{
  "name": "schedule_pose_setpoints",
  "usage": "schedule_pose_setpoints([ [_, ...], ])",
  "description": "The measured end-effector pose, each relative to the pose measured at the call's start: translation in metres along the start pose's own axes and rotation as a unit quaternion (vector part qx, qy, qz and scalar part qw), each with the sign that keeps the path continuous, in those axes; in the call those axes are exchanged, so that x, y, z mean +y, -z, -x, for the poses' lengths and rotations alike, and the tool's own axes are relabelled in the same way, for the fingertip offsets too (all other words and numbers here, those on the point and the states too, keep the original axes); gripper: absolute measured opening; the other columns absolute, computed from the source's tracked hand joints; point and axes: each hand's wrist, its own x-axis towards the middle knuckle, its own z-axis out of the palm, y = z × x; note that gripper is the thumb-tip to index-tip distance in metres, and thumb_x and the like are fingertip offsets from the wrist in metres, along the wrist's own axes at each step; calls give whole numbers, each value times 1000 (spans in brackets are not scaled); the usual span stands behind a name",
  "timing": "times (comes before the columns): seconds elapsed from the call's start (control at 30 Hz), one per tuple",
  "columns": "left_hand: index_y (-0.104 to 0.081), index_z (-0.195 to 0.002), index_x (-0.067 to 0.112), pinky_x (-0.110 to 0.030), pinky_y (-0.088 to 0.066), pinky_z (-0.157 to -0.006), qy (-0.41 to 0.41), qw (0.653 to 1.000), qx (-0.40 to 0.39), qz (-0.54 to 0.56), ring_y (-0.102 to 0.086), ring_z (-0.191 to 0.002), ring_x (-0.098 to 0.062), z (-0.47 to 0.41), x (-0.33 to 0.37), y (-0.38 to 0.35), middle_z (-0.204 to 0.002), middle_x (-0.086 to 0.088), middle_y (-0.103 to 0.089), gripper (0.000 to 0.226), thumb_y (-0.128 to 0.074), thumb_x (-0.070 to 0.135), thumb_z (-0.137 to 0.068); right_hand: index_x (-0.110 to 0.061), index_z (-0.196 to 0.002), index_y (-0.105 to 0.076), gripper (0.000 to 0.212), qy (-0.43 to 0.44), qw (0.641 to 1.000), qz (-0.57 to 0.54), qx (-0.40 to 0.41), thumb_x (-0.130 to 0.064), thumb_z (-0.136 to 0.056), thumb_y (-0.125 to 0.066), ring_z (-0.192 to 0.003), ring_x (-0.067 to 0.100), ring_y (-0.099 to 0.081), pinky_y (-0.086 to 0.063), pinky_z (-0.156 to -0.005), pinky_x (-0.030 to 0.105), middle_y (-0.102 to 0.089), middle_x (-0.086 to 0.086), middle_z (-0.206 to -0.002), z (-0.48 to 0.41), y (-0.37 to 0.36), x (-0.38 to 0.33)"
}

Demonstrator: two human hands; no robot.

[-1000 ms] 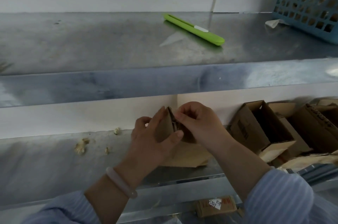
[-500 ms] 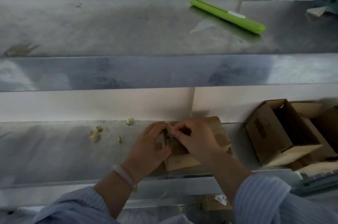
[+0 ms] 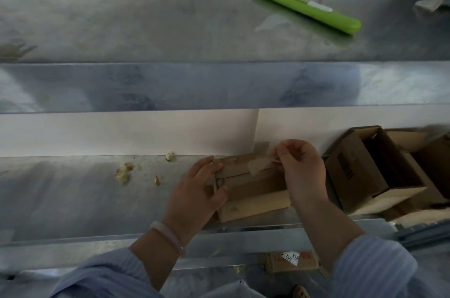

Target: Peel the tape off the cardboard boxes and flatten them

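1. On the lower shelf (image 3: pixel 73 195), against the wall: box (image 3: pixel 255 190), now lying flat rather than raised.
2. Left hand (image 3: pixel 202 190): curled round the box's left end, steadying.
3. Right hand (image 3: pixel 300 168): pinching tape (image 3: pixel 259 165), newly pulled rightward, part lifted; peeling begun, flattening pending.

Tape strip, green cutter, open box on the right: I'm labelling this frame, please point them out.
tape strip (image 3: pixel 258 166), head view, middle of the lifted piece.
green cutter (image 3: pixel 292 3), head view, middle of its body.
open box (image 3: pixel 353 176), head view, its printed side wall.
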Motion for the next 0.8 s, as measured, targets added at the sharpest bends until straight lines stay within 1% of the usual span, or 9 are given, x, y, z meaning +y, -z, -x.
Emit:
schedule_pose_setpoints([
  [0.1, -60, -119, 28, -39, -53, -88, -30, 999, 11, -44, -57, -113, -16, -1, -1, 0, -142, 13, -45, 52, -49, 53, -75, -30, -91, -68, 7, 117, 986, 114, -45, -23, -89, -69, -81, 2, -66, -52, -73, 16, -72, -13, -84, 7, 2, -2],
  [0.2, -63, -116, 27, -29, -41, -96, -80, 993, 20, -80, -54, -115, -16, -2, 1, 0, -141, 8, -49, 45, -51, 47, -77, -25, -95, -72, 7, 289, 918, 261, -75, -24, -88, -71, -84, 9, -66, -54, -74, 25, -72, -10, -90, 10, 0, 6],
  [0.27, -67, -113, 27, -29, -41, -98, -112, 990, 23, -85, -54, -114, -15, -3, 1, -1, -135, 7, -55, 41, -53, 42, -77, -24, -96, -72, 10, 348, 866, 343, -109, -25, -86, -72, -87, 10, -60, -51, -76, 28, -70, -9, -91, 7, -2, 15],
  [0.37, -69, -111, 26, -38, -48, -97, -115, 989, 22, -85, -56, -112, -14, -5, -2, -1, -127, 9, -60, 41, -54, 42, -77, -25, -86, -71, 5, 335, 832, 408, -169, -31, -86, -70, -85, 7, -51, -43, -84, 26, -66, -10, -85, 5, -4, 17],
  [0.47, -70, -110, 28, -41, -50, -93, -107, 989, 18, -100, -58, -110, -14, -6, -1, 0, -126, 11, -62, 41, -54, 44, -76, -25, -83, -74, 24, 324, 807, 451, -201, -41, -89, -57, -90, 8, -54, -34, -90, 22, -66, -11, -89, 3, -7, 16],
  [0.53, -69, -110, 30, -42, -51, -92, -99, 987, 9, -123, -58, -111, -14, -6, 1, 2, -126, 12, -61, 42, -52, 47, -76, -26, -84, -76, 32, 316, 816, 436, -210, -44, -90, -51, -93, 5, -53, -31, -91, 20, -66, -13, -94, 4, -8, 11],
  [0.6, -69, -109, 31, -41, -50, -91, -101, 984, 10, -147, -59, -110, -14, -6, 4, 3, -124, 13, -62, 41, -51, 47, -76, -25, -91, -76, 26, 285, 835, 419, -215, -39, -93, -54, -95, 3, -48, -34, -96, 23, -65, -12, -100, 4, -6, 8],
  [0.7, -68, -104, 31, -37, -46, -89, -95, 980, 22, -173, -60, -106, -15, -9, 13, 4, -116, 12, -64, 38, -48, 48, -76, -28, -109, -67, 25, 238, 854, 434, -159, -42, -89, -61, -102, 10, -47, -39, -100, 32, -60, -8, -109, 3, -2, 10],
  [0.8, -65, -113, 30, -38, -47, -86, -95, 977, 8, -193, -56, -105, -18, -11, 18, -1, -114, 9, -60, 46, -46, 56, -80, -32, -94, -61, 25, 170, 855, 476, -116, -55, -84, -60, -105, 13, -46, -38, -97, 34, -52, -10, -107, 3, -3, 11],
])
